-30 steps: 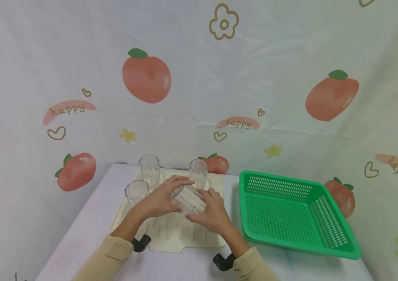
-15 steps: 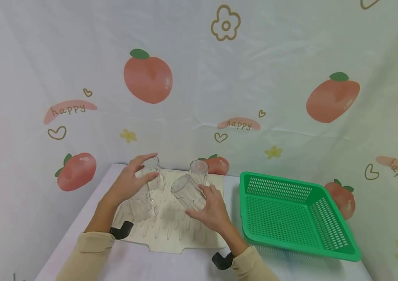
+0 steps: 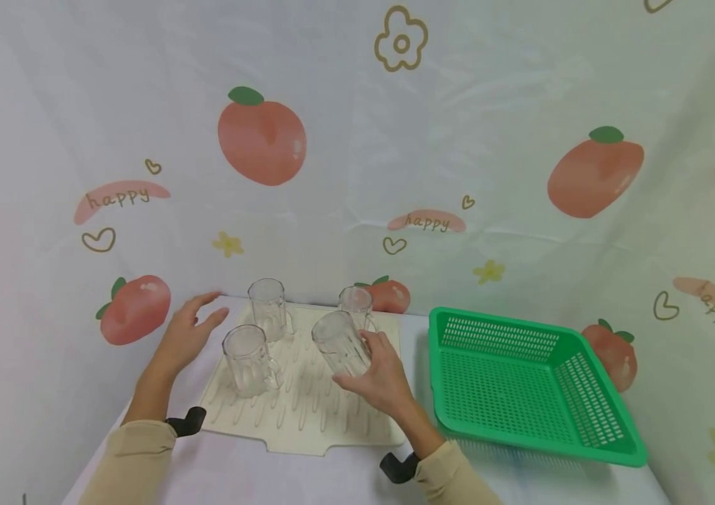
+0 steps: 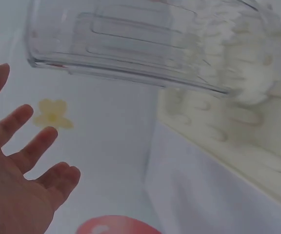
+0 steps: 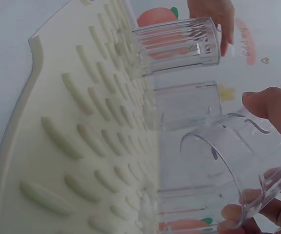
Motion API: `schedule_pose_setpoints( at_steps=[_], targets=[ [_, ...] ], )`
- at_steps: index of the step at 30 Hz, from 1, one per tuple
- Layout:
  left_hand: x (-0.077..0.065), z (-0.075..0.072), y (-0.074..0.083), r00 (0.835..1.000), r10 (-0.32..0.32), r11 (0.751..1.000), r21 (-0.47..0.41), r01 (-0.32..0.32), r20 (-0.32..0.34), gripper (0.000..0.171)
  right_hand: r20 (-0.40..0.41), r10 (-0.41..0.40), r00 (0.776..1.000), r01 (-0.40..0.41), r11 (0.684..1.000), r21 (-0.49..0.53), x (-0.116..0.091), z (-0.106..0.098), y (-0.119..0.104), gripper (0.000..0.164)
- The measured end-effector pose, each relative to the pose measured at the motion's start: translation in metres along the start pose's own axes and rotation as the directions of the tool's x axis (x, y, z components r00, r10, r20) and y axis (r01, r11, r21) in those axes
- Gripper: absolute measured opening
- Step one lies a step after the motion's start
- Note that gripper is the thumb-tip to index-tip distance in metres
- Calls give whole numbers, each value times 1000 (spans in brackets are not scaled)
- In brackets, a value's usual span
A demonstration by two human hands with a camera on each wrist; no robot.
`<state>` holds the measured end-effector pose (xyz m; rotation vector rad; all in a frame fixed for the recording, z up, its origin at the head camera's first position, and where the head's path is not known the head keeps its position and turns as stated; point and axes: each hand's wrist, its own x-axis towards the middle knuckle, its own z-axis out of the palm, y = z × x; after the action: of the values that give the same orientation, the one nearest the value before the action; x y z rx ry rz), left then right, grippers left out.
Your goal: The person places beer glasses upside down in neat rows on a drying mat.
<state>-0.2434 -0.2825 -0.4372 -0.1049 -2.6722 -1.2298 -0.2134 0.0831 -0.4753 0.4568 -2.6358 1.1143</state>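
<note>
My right hand (image 3: 385,379) grips a clear glass mug (image 3: 340,345) over the right half of a cream ridged drainer mat (image 3: 307,421). The mug tilts, its upper end leaning left. In the right wrist view, the thumb and fingers (image 5: 272,109) hold its sides. To the left of the mat is my left hand (image 3: 184,337), fingers spread and holding nothing. Nearest to it stands a front-left glass mug (image 3: 249,361), upright on the mat with its handle to the right. Two more stand at the back: a left mug (image 3: 267,308) and a right mug (image 3: 354,303).
A green perforated plastic basket (image 3: 496,393) sits on the table right of the mat. Behind everything hangs a white cloth backdrop (image 3: 345,245) printed with fruit and flowers. The white table surface (image 3: 237,470) shows in front of the mat.
My left hand has let go of the tilted mug and moved left, past the front-left mug, off the mat. The right hand keeps holding its mug, now tipped slightly more upright.
</note>
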Motion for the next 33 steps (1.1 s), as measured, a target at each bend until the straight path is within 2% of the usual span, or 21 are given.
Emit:
schedule_pose_setpoints(
  at_steps=[6, 10, 13, 16, 22, 25, 28, 33],
  targets=[
    [-3, 9, -19, 993, -114, 993, 35, 112, 34, 67, -1, 30, 1000, -30, 998, 55, 0, 4, 2, 84],
    [-7, 13, -32, 976, -195, 980, 67, 189, 93, 71, 19, 60, 998, -61, 995, 77, 0, 7, 6, 80],
    [-9, 16, -40, 966, -222, 974, 76, 213, 133, 73, 46, 91, 995, -96, 989, 109, -1, 9, 9, 76],
    [-8, 20, -49, 965, -221, 973, 95, 208, 144, 71, 70, 113, 991, -122, 983, 139, -2, 11, 14, 73],
    [-9, 36, -68, 979, -164, 970, 203, 137, 122, 55, 104, 150, 983, -164, 976, 145, -5, 15, 23, 71],
    [-13, 43, -76, 975, -179, 954, 265, 140, 130, 51, 113, 163, 980, -178, 973, 145, -7, 18, 27, 73],
    [-17, 48, -83, 960, -232, 938, 297, 177, 159, 53, 117, 173, 978, -190, 969, 156, -9, 20, 30, 74],
    [-22, 51, -89, 958, -229, 926, 342, 161, 170, 55, 116, 161, 980, -178, 972, 156, -10, 25, 36, 74]
  ],
)
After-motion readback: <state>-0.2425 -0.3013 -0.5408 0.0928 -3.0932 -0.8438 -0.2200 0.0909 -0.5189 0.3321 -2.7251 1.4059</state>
